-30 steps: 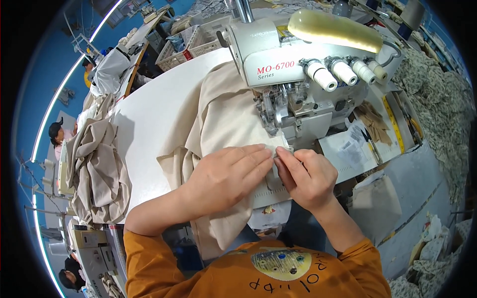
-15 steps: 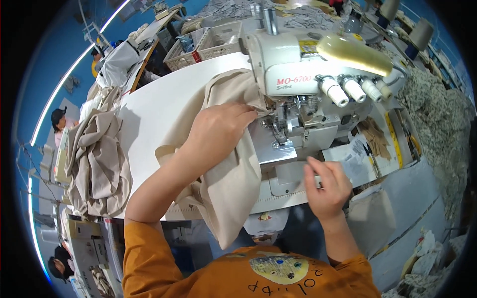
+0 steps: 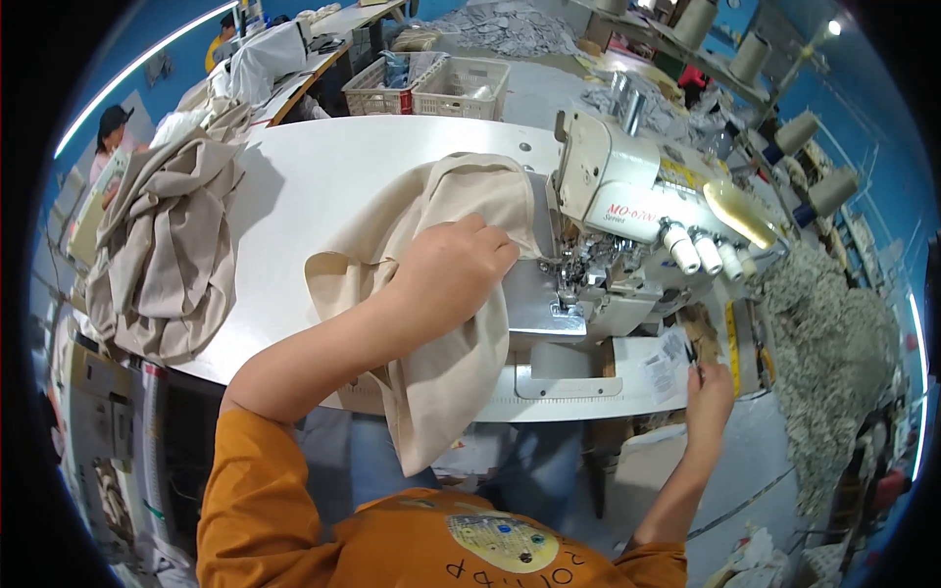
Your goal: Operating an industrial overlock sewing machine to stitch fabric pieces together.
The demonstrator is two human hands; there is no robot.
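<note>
A beige fabric piece (image 3: 456,392) lies folded on the white table (image 3: 294,206), one end hanging over the front edge. My left hand (image 3: 456,269) rests on it with bent fingers, pinching its edge just left of the overlock sewing machine (image 3: 622,181). The cloth's edge reaches the machine's metal plate (image 3: 537,309) near the presser foot. Over at the right end of the table, my right hand (image 3: 710,394) closes its fingers on a slim dark tool (image 3: 694,357), whose exact kind is too small to tell. White printed paper (image 3: 652,367) lies beside that hand.
A heap of beige fabric (image 3: 176,245) drapes over the table's left end. Plastic crates (image 3: 461,88) stand behind the table. Right of the machine are a yellow measuring strip (image 3: 731,338) and a large pile of greyish scraps (image 3: 828,333). Another person (image 3: 111,137) sits far left.
My right hand has moved right, from in front of the machine to the slim dark tool, and closed on it. My left hand stays on the cloth. The view has shifted to the right.
</note>
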